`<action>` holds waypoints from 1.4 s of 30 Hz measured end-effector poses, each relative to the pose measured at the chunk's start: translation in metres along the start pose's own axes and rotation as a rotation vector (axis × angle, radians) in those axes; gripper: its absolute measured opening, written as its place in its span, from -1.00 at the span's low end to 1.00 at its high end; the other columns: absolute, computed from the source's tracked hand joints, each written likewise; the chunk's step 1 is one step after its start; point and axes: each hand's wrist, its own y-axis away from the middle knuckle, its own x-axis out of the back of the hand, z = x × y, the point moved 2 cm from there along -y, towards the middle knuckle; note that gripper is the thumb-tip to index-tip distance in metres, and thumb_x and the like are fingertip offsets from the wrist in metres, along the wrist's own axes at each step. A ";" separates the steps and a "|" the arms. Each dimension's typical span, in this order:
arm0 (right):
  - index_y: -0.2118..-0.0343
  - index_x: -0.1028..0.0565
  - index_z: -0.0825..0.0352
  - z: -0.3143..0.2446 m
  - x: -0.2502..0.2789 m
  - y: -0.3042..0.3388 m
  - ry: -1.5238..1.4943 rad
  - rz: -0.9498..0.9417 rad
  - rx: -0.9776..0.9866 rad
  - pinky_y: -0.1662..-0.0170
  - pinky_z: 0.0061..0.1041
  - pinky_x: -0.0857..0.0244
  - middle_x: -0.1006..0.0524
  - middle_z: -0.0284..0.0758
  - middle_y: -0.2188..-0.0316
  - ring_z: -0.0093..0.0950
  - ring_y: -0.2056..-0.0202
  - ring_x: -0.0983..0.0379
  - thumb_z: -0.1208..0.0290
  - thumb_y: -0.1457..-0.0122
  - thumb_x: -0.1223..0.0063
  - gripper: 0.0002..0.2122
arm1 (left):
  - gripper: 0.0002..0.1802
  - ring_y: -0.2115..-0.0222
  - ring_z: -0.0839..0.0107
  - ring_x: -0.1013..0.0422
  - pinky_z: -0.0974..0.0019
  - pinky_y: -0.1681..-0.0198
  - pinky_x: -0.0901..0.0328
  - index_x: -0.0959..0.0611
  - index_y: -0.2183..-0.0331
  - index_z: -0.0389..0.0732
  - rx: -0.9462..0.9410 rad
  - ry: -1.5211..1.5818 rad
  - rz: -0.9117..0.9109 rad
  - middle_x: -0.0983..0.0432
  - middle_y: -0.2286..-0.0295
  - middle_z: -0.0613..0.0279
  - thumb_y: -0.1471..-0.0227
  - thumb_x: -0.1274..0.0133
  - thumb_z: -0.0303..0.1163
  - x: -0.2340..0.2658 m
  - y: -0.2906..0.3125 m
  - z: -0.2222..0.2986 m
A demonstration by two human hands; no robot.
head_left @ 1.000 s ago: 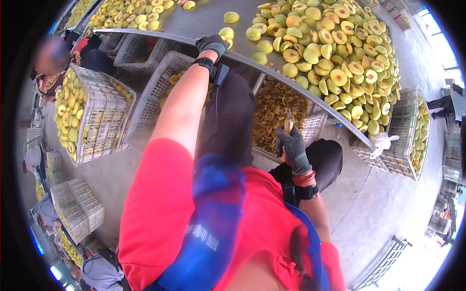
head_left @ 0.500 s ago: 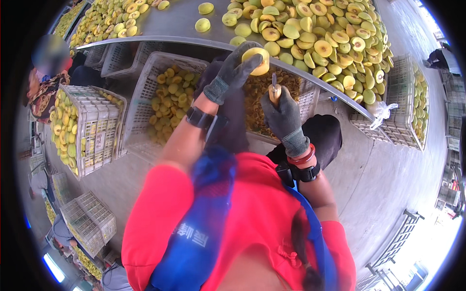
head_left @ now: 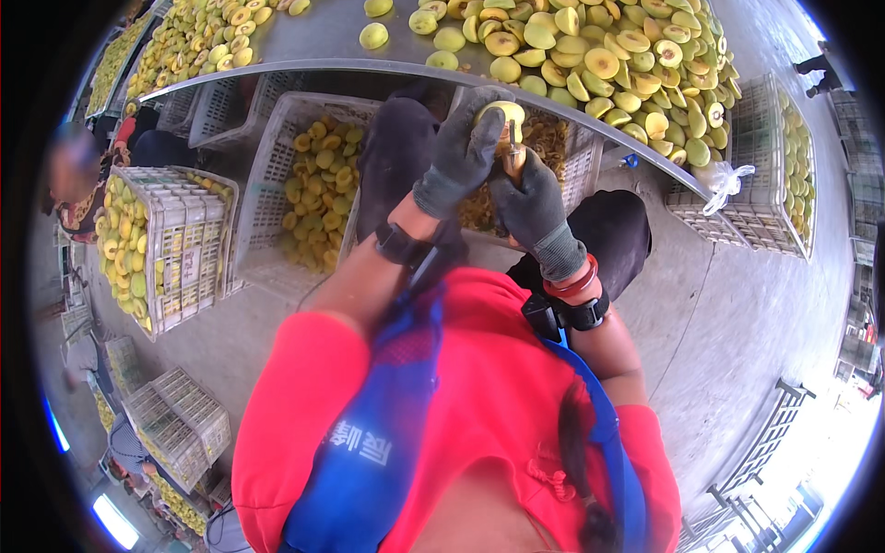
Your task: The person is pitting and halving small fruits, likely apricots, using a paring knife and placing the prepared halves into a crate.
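Observation:
My left hand (head_left: 461, 152), in a dark grey knit glove, is closed round a yellow-green fruit half (head_left: 506, 114), perhaps a peach or plum. My right hand (head_left: 532, 201), gloved alike, grips the light wooden handle of a short-bladed knife (head_left: 514, 162). Its narrow metal blade points up and meets the fruit's cut face; how deep it goes I cannot tell. Both hands are close together just below the metal table's edge. Under them stands a crate (head_left: 579, 175) of brownish scraps, partly hidden by my hands.
A metal table (head_left: 323, 41) runs across the top, with a big heap of fruit halves (head_left: 604, 64) at the right. Left of my legs stands a crate of fruit halves (head_left: 318, 189). More filled crates (head_left: 189, 244) stand at the left and right. A person (head_left: 78, 175) sits at far left.
My left hand has turned and lowered the fruit half toward my right hand. The knife has risen slightly, and its blade now meets the fruit; before, they were apart.

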 end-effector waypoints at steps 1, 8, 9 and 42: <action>0.33 -0.36 0.37 0.002 -0.001 0.000 -0.089 -0.045 -0.043 0.54 -0.49 -0.24 -0.41 -0.32 0.64 -0.53 0.61 -0.40 0.51 -0.03 0.06 -0.86 | -0.70 0.36 0.43 -0.39 0.41 0.28 -0.30 -0.49 0.23 -0.28 -0.039 -0.052 0.010 -0.46 0.36 0.19 -0.14 0.18 -0.27 0.000 0.000 0.000; 0.34 -0.35 0.37 0.010 -0.009 0.003 -0.066 -0.055 -0.016 0.74 -0.62 -0.12 -0.35 -0.41 0.72 -0.63 0.79 -0.23 0.54 -0.05 0.10 -0.89 | -0.71 0.39 0.54 -0.36 0.47 0.33 -0.28 -0.51 0.25 -0.28 -0.043 -0.165 0.012 -0.44 0.36 0.28 -0.14 0.23 -0.31 -0.003 0.002 0.008; 0.34 -0.35 0.37 0.005 -0.006 0.003 -0.067 -0.057 -0.016 0.74 -0.62 -0.12 -0.35 -0.41 0.72 -0.63 0.79 -0.23 0.54 -0.05 0.10 -0.89 | -0.71 0.39 0.54 -0.36 0.47 0.33 -0.28 -0.51 0.25 -0.28 -0.043 -0.166 0.014 -0.44 0.36 0.28 -0.14 0.23 -0.31 -0.001 0.002 0.005; 0.34 -0.35 0.33 0.107 0.012 -0.003 -0.689 -0.051 -0.748 0.70 -0.59 -0.14 -0.33 -0.41 0.66 -0.56 0.74 -0.24 0.36 -0.12 0.01 -0.84 | -0.48 0.13 0.06 -0.37 0.12 0.11 -0.27 -0.51 0.17 -0.27 -0.030 -1.339 0.235 -0.45 0.18 -0.05 0.04 -0.02 -0.04 0.208 -0.054 -0.041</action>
